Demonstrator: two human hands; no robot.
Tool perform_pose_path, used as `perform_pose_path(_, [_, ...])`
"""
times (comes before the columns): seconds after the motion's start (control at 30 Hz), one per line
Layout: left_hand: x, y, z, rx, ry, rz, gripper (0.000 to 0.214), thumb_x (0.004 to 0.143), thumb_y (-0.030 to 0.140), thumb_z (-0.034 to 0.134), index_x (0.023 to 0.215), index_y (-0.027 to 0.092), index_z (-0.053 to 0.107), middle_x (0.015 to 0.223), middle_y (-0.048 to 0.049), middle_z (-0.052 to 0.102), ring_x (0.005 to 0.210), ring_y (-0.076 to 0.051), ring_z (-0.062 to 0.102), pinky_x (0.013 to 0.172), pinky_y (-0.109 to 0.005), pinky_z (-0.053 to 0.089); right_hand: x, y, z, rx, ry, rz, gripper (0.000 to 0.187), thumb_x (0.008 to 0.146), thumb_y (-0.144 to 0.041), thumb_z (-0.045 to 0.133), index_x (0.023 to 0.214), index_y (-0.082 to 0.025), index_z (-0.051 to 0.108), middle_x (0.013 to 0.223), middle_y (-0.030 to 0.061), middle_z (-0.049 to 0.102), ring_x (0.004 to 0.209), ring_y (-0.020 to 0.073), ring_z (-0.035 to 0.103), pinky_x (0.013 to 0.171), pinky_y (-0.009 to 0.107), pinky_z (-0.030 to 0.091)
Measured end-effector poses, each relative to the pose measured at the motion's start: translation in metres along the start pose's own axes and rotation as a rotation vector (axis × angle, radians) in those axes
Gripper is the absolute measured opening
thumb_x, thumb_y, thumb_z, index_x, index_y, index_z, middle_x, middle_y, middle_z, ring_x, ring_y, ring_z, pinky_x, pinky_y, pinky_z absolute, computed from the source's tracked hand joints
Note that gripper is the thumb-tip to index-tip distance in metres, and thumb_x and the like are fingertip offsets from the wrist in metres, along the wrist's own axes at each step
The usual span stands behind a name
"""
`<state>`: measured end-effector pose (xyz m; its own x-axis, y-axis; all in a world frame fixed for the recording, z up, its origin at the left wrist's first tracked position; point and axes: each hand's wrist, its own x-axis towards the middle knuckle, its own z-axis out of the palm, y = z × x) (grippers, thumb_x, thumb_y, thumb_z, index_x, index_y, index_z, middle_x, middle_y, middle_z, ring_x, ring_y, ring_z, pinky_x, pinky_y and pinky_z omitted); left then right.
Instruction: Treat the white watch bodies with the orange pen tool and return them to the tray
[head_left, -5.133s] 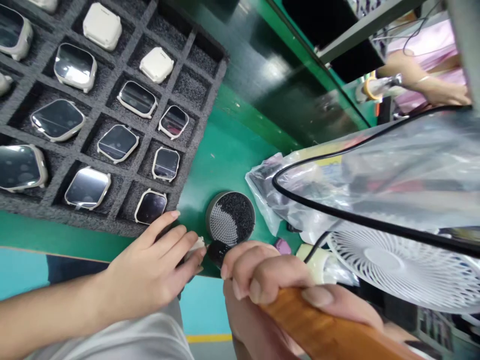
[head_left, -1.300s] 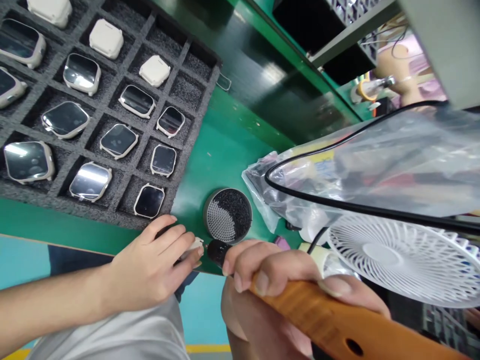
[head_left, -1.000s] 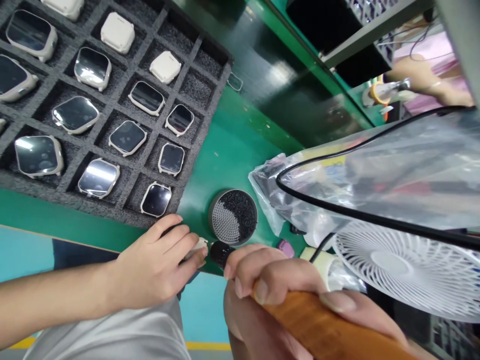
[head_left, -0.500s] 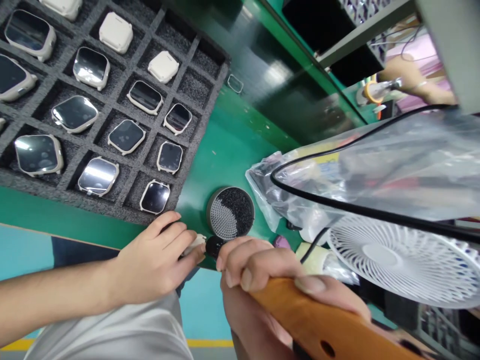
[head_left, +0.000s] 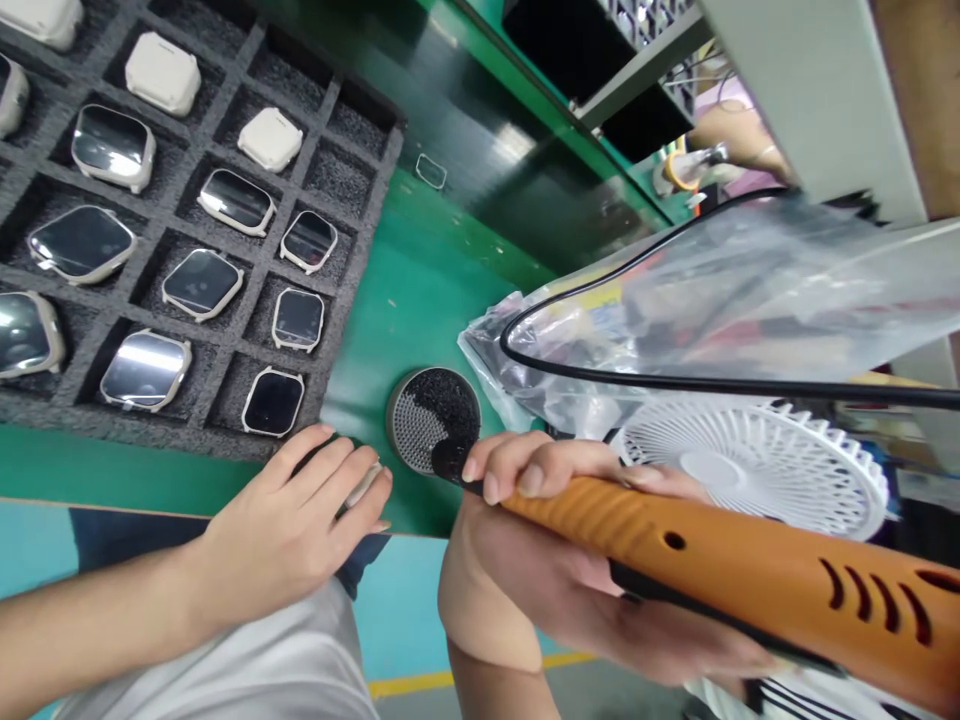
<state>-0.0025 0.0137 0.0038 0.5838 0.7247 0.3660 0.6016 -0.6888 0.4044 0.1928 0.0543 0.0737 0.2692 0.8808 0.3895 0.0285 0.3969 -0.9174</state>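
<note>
My right hand (head_left: 555, 530) is wrapped round an orange electric screwdriver (head_left: 637, 525), its cord end running off to the right. The black front end of the screwdriver is over a round dish (head_left: 405, 440) with a dotted grey base and a heap of tiny black pieces, seemingly screws (head_left: 450, 400). Whether the tip touches them is hidden. My left hand (head_left: 300, 515) is closed round a pale watch case (head_left: 362, 487) at the table's front edge, mostly covered by the fingers. Beside that hand lies a dark foam tray (head_left: 225, 330) holding several watches (head_left: 274, 402) in its compartments.
A clear plastic bag (head_left: 675, 300) with a black cable (head_left: 585, 372) across it lies on the right. Below it is a white fan (head_left: 720, 470). A small clear frame-shaped piece (head_left: 431, 171) lies on the green table (head_left: 397, 300). Another person's arm (head_left: 739, 140) shows behind.
The screwdriver's front end has moved from the watch case in my left hand up to the dish. My left hand still grips the case, now turned. The view has shifted right.
</note>
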Motion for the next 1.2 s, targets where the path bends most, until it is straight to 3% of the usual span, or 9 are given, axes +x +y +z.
perform_pose_path(0.13, [-0.001, -0.001, -0.003, -0.034, -0.043, 0.06, 0.034, 0.104, 0.03, 0.055, 0.13, 0.014, 0.07, 0.149, -0.0134, 0.064, 0.13, -0.032, 0.058, 0.121, -0.058, 0.034, -0.001, 0.001, 0.001, -0.001, 0.026, 0.036, 0.049, 0.091, -0.073, 0.055, 0.114, -0.03, 0.064, 0.08, -0.0031, 0.063, 0.058, 0.0155, 0.057, 0.051, 0.036, 0.052])
perform_pose_path(0.27, [-0.002, -0.003, -0.002, -0.077, -0.033, 0.085, 0.037, 0.101, 0.021, 0.048, 0.129, 0.012, 0.07, 0.146, -0.0146, 0.066, 0.129, -0.033, 0.059, 0.12, -0.059, 0.033, -0.003, 0.0, 0.004, -0.006, 0.038, 0.053, 0.048, 0.091, -0.072, 0.056, 0.114, -0.03, 0.064, 0.082, -0.0025, 0.064, 0.061, 0.0161, 0.058, 0.053, 0.037, 0.053])
perform_pose_path(0.37, [-0.001, -0.003, -0.001, -0.054, -0.009, 0.058, 0.031, 0.102, 0.022, 0.054, 0.126, 0.015, 0.072, 0.141, -0.012, 0.069, 0.124, -0.029, 0.061, 0.119, -0.056, 0.036, -0.003, 0.0, 0.006, 0.0, 0.042, 0.069, 0.047, 0.091, -0.072, 0.057, 0.113, -0.031, 0.063, 0.081, -0.0028, 0.063, 0.06, 0.0164, 0.058, 0.053, 0.037, 0.052])
perform_pose_path(0.5, [-0.001, -0.002, -0.001, -0.038, 0.0, 0.045, 0.03, 0.102, 0.031, 0.065, 0.128, 0.018, 0.072, 0.139, -0.0094, 0.07, 0.122, -0.029, 0.062, 0.119, -0.055, 0.038, -0.002, -0.01, 0.011, 0.002, 0.075, 0.068, 0.051, 0.097, -0.075, 0.043, 0.112, -0.03, 0.064, 0.079, -0.0027, 0.061, 0.059, 0.0158, 0.056, 0.052, 0.037, 0.05])
perform_pose_path(0.6, [-0.003, -0.003, -0.001, -0.068, -0.03, 0.058, 0.035, 0.103, 0.028, 0.058, 0.134, 0.016, 0.07, 0.146, -0.011, 0.066, 0.126, -0.03, 0.06, 0.119, -0.057, 0.037, -0.004, -0.028, 0.013, -0.06, 0.081, 0.12, 0.044, 0.099, -0.069, 0.05, 0.11, -0.03, 0.065, 0.079, -0.0034, 0.061, 0.06, 0.0158, 0.056, 0.056, 0.039, 0.053])
perform_pose_path(0.67, [-0.003, -0.003, -0.001, -0.087, -0.032, 0.062, 0.038, 0.102, 0.024, 0.054, 0.135, 0.015, 0.069, 0.147, -0.0126, 0.065, 0.127, -0.031, 0.06, 0.119, -0.057, 0.037, -0.008, -0.037, 0.01, -0.097, 0.047, 0.162, 0.037, 0.097, -0.064, 0.058, 0.112, -0.031, 0.065, 0.08, -0.0039, 0.063, 0.062, 0.0166, 0.058, 0.057, 0.041, 0.053])
perform_pose_path(0.8, [-0.002, -0.003, 0.0, -0.088, 0.001, 0.042, 0.032, 0.099, 0.022, 0.06, 0.127, 0.016, 0.073, 0.134, -0.0114, 0.071, 0.119, -0.029, 0.062, 0.118, -0.056, 0.038, -0.018, -0.041, 0.002, -0.067, -0.088, 0.148, 0.044, 0.093, -0.064, 0.065, 0.121, -0.03, 0.06, 0.081, -0.004, 0.066, 0.063, 0.0178, 0.062, 0.057, 0.042, 0.054])
perform_pose_path(1.03, [0.0, -0.002, 0.001, -0.104, 0.032, 0.029, 0.028, 0.098, 0.025, 0.067, 0.124, 0.018, 0.075, 0.129, -0.0099, 0.072, 0.116, -0.029, 0.063, 0.117, -0.056, 0.04, -0.023, -0.033, -0.004, 0.004, -0.179, 0.177, 0.035, 0.106, -0.054, 0.039, 0.122, -0.03, 0.059, 0.084, -0.0029, 0.066, 0.066, 0.0178, 0.066, 0.061, 0.044, 0.057])
perform_pose_path(1.2, [0.0, -0.001, 0.0, -0.105, 0.036, 0.024, 0.026, 0.098, 0.025, 0.066, 0.122, 0.019, 0.075, 0.128, -0.0092, 0.073, 0.115, -0.028, 0.063, 0.116, -0.055, 0.041, -0.017, -0.033, 0.0, -0.014, -0.192, 0.196, 0.02, 0.103, -0.04, 0.05, 0.118, -0.031, 0.061, 0.082, -0.0036, 0.066, 0.065, 0.0182, 0.067, 0.061, 0.045, 0.058])
